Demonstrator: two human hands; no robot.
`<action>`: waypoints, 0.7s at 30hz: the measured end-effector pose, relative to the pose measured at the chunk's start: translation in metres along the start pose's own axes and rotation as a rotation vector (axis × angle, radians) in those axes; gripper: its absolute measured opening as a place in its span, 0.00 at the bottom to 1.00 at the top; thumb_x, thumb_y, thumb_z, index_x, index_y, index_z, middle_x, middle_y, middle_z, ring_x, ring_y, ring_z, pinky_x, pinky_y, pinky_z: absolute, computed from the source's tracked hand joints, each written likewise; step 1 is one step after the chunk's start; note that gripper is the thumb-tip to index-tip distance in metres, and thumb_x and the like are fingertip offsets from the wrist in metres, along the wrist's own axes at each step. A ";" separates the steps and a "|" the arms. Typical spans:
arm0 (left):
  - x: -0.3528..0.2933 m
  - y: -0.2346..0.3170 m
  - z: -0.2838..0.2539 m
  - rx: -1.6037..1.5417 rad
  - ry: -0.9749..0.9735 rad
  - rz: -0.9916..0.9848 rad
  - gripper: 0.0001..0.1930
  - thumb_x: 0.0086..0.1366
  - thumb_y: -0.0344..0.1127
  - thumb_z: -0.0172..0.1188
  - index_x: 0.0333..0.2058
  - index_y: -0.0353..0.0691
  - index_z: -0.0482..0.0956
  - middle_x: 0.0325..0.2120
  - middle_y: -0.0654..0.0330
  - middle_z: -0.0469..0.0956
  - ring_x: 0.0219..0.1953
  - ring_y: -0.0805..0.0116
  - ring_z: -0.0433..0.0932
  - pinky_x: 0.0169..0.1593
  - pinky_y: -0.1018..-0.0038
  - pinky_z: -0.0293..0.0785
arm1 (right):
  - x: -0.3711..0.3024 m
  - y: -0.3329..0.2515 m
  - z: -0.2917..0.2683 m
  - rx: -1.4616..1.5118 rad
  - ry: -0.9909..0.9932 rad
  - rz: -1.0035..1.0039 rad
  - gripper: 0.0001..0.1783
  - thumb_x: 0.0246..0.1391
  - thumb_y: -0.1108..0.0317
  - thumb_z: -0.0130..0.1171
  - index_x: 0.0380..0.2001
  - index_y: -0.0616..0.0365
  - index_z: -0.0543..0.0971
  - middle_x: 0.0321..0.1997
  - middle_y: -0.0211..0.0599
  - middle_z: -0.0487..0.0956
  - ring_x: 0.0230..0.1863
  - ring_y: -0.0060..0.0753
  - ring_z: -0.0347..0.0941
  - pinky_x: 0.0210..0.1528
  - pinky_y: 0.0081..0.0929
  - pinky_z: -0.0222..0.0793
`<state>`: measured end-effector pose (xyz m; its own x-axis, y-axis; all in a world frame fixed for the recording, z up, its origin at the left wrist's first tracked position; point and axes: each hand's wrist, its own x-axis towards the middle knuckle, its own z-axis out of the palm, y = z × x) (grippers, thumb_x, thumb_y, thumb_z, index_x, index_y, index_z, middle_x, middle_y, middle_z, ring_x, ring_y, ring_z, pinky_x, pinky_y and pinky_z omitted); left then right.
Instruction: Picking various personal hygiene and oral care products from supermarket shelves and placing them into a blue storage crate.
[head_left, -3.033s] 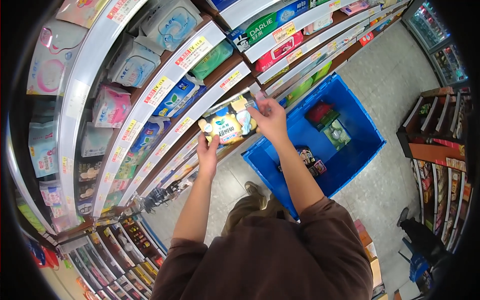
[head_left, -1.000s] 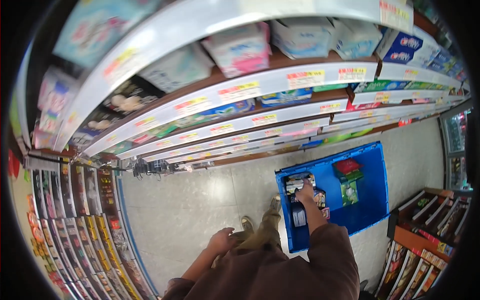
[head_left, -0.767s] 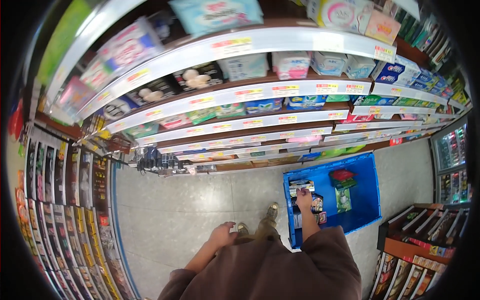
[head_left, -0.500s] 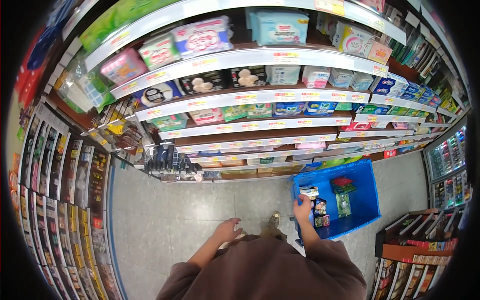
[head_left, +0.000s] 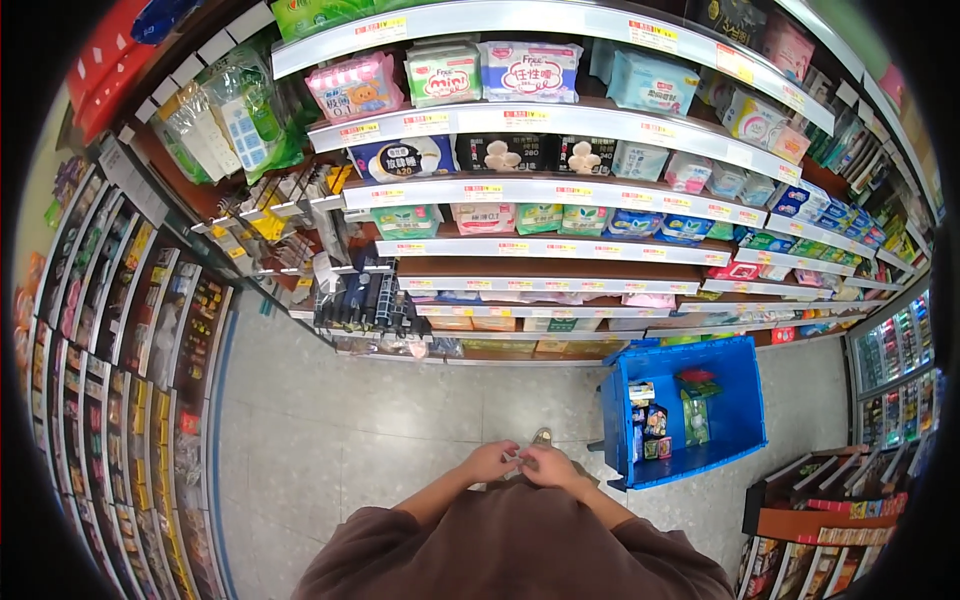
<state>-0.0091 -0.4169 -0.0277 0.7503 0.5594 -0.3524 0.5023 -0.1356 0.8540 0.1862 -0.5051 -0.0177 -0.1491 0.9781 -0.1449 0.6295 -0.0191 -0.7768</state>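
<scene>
My left hand (head_left: 490,462) and my right hand (head_left: 548,466) are close together in front of my body, fingertips nearly meeting. The fingers of both are curled in a pinch. A small pale bit shows between them, too small to name. To the right of my right hand stands a blue plastic crate (head_left: 620,425), untouched by either hand. Inside it, small boxes and packs (head_left: 653,421) are stacked along the left side. A green pack (head_left: 696,420) lies near the middle, with a red pack (head_left: 698,380) toward the back.
Ahead, long shelves carry soft packs (head_left: 530,72) with price strips along their edges. Black folded umbrellas (head_left: 365,297) hang at the lower left of them. Another goods rack (head_left: 140,400) runs along my left. At right are a drinks cooler (head_left: 890,345) and a low display stand (head_left: 830,525).
My right hand has left the crate's left side and come in front of my body. My left hand has moved right to meet it. The view has shifted left.
</scene>
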 end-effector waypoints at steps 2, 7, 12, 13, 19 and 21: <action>0.004 0.009 -0.001 0.044 0.004 -0.050 0.25 0.58 0.47 0.62 0.50 0.38 0.75 0.40 0.53 0.81 0.36 0.59 0.81 0.41 0.66 0.77 | 0.004 0.004 -0.009 -0.094 0.017 -0.051 0.15 0.49 0.61 0.61 0.40 0.54 0.79 0.39 0.43 0.79 0.43 0.47 0.77 0.47 0.39 0.73; 0.023 0.035 -0.012 0.020 0.199 -0.048 0.22 0.58 0.42 0.61 0.50 0.40 0.76 0.40 0.55 0.81 0.35 0.59 0.80 0.41 0.66 0.77 | 0.019 0.009 -0.036 -0.075 0.003 -0.051 0.14 0.47 0.64 0.60 0.38 0.55 0.79 0.37 0.42 0.79 0.40 0.46 0.78 0.44 0.38 0.74; 0.042 0.055 -0.026 -0.060 0.488 -0.081 0.20 0.59 0.39 0.60 0.49 0.40 0.76 0.37 0.56 0.82 0.33 0.59 0.80 0.38 0.68 0.77 | 0.036 0.028 -0.049 0.028 -0.019 -0.022 0.12 0.46 0.65 0.62 0.36 0.56 0.80 0.35 0.41 0.80 0.36 0.43 0.78 0.40 0.36 0.75; 0.047 0.057 -0.031 -0.117 0.578 -0.078 0.19 0.59 0.38 0.60 0.49 0.40 0.76 0.36 0.56 0.82 0.32 0.59 0.81 0.37 0.69 0.77 | 0.041 0.031 -0.058 0.048 -0.026 -0.024 0.12 0.46 0.64 0.62 0.36 0.57 0.80 0.34 0.41 0.80 0.36 0.44 0.78 0.41 0.37 0.74; 0.054 0.024 -0.120 -0.110 0.997 -0.071 0.15 0.64 0.32 0.59 0.49 0.36 0.75 0.33 0.62 0.81 0.33 0.77 0.76 0.39 0.76 0.74 | 0.095 0.017 -0.094 0.157 0.122 0.036 0.14 0.46 0.65 0.63 0.38 0.57 0.81 0.34 0.43 0.80 0.35 0.42 0.78 0.39 0.35 0.73; 0.059 0.009 -0.167 -0.193 1.155 0.066 0.16 0.66 0.32 0.57 0.51 0.36 0.74 0.37 0.60 0.80 0.38 0.77 0.76 0.42 0.77 0.72 | 0.125 0.004 -0.104 0.157 0.195 -0.019 0.17 0.47 0.65 0.64 0.41 0.57 0.80 0.36 0.43 0.80 0.36 0.43 0.77 0.38 0.34 0.73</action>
<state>-0.0322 -0.2491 0.0233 -0.1133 0.9794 0.1669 0.3293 -0.1214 0.9364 0.2490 -0.3612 0.0248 -0.0002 0.9998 -0.0206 0.4999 -0.0177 -0.8659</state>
